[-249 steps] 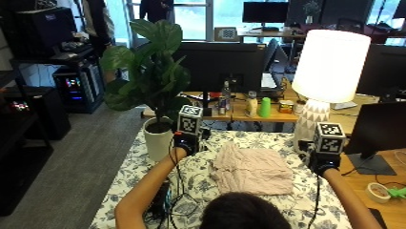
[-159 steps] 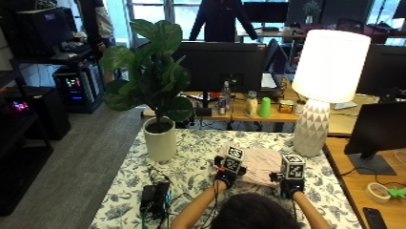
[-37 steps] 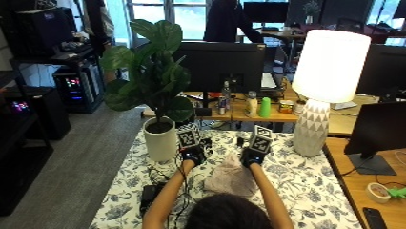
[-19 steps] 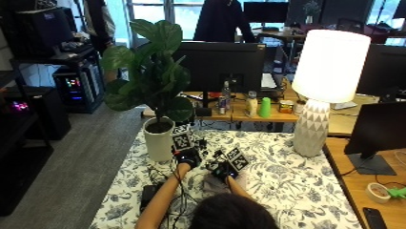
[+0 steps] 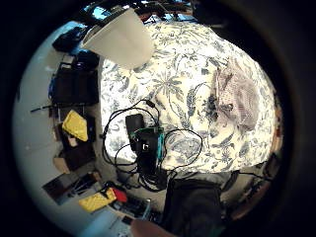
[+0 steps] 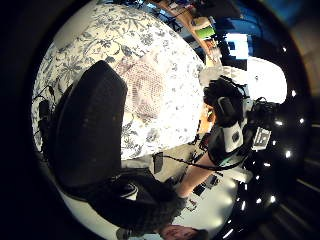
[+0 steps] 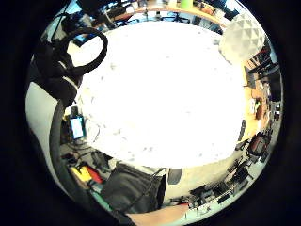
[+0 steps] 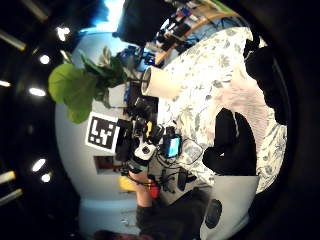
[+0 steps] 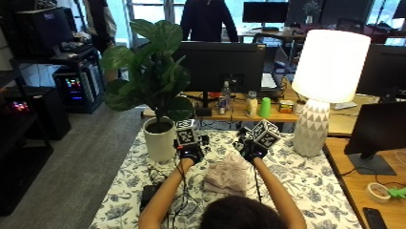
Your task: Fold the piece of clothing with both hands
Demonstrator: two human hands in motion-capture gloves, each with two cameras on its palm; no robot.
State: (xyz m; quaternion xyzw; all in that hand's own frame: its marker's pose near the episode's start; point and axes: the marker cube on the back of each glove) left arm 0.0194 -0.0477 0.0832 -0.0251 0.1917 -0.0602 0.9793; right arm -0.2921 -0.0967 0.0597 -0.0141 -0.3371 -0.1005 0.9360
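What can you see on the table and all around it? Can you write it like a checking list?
Surface: table under a white cloth with a blue flower print.
Job's things: pale pink garment lying bunched on the cloth in front of the person.
Clutter: white plant pot, white lamp, small black device at the near left.
Hands: left hand and right hand raised above the far edge of the garment, holding nothing; fingers unclear.
Cables: black cables looped around the device.
Surroundings: monitors, bottles on a desk behind, a person standing far back.
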